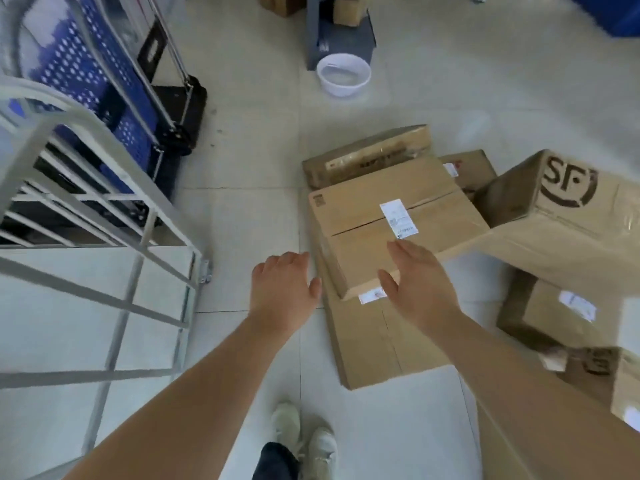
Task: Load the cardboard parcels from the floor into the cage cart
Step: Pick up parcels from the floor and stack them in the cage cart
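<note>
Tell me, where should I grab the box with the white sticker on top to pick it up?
Probably with both hands, from the near side: left hand on its left edge, right hand under the near right corner. The labelled box is wide, flat-topped and lies on a flatter box, so its bottom edges look reachable.

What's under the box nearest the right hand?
The labelled box rests on a flat cardboard box lying on the floor. The lower box's far part is covered, so unseen.
</note>
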A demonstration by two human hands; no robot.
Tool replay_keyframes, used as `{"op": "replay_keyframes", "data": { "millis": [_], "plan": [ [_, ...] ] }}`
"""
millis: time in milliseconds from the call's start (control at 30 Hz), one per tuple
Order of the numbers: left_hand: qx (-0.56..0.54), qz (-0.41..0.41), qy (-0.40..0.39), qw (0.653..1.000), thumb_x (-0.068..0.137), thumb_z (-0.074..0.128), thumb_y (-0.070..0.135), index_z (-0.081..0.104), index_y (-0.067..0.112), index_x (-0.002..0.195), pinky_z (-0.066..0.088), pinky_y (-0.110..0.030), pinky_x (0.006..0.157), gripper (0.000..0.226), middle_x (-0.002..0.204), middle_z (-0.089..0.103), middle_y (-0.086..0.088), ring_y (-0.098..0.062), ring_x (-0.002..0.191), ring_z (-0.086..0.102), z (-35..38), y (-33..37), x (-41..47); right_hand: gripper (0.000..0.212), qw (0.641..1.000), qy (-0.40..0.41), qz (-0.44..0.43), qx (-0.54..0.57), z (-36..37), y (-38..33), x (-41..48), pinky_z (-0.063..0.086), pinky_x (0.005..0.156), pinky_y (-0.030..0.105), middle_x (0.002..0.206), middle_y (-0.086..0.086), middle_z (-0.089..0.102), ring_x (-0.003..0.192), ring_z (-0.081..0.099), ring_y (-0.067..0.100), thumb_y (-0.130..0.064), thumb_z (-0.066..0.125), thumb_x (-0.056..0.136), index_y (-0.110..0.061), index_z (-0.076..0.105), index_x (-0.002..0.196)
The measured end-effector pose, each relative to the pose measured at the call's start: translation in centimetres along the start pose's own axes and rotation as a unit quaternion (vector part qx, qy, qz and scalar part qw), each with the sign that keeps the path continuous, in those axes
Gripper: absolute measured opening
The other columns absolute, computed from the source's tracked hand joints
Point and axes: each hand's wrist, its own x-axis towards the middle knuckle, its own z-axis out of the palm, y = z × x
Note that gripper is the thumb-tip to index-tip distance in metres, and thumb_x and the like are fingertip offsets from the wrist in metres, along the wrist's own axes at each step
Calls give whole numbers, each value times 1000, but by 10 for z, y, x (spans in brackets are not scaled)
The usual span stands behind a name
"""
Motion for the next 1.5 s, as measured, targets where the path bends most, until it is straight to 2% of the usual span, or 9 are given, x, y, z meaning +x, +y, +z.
{"op": "replay_keyframes", "data": {
  "millis": [233,467,700,933,1133,1233,1300,1400,1500],
  "plan": [
    [11,35,-92,995,95,40,42,48,19,130,39,-33,86,43,117,58,0,-22,106,53,103,41,44,42,994,-7,104,31,83,95,-4,44,98,42,124,14,60,113,56,37,-22,65,86,-4,59,122],
    [35,38,-116,992,95,40,46,39,18,135,39,-34,86,49,124,53,-3,-25,110,52,184,57,78,54,977,-60,194,69,155,149,2,21,113,30,152,0,33,140,27,19,-39,40,98,-19,30,147],
    [101,58,-72,991,95,39,48,29,17,145,40,-35,91,59,137,46,-7,-27,118,48,194,61,140,55,963,-73,222,132,178,164,33,21,115,31,153,0,28,141,23,18,-40,39,98,-22,26,148],
    [136,81,-49,986,93,42,53,25,20,148,32,-41,104,66,148,36,-9,-30,130,38,190,45,215,53,955,-54,237,172,198,157,82,23,112,30,152,1,31,140,25,18,-38,39,98,-21,27,147],
    [155,102,-107,977,90,42,62,11,24,152,17,-43,114,79,154,17,-13,-32,140,19,195,12,300,63,925,-77,321,190,242,132,143,31,109,39,142,10,40,133,34,26,-47,42,94,-21,23,148],
    [157,117,-130,972,84,48,67,8,29,152,16,-44,115,87,154,11,-17,-34,141,14,206,-5,347,73,904,-88,377,185,266,120,170,32,109,43,147,17,29,132,35,33,-54,44,90,-21,16,148],
    [165,124,-151,967,81,50,69,4,33,152,14,-44,115,92,154,9,-19,-36,141,12,215,-14,372,82,889,-97,409,181,279,110,182,31,110,42,152,24,12,133,33,36,-58,45,88,-20,6,150],
    [177,130,-181,959,74,53,75,-3,39,150,9,-47,117,102,155,-3,-22,-38,144,1,228,-27,409,96,875,-95,443,171,297,97,194,24,114,41,149,33,-15,138,22,41,-62,47,85,-18,-7,151],
    [155,124,-203,959,61,60,81,-12,44,147,10,-47,115,119,154,-7,-22,-36,143,-2,236,-34,434,105,871,-78,451,177,310,93,200,13,118,42,145,32,-28,142,7,42,-69,46,81,-17,-14,149]
  ]
}}
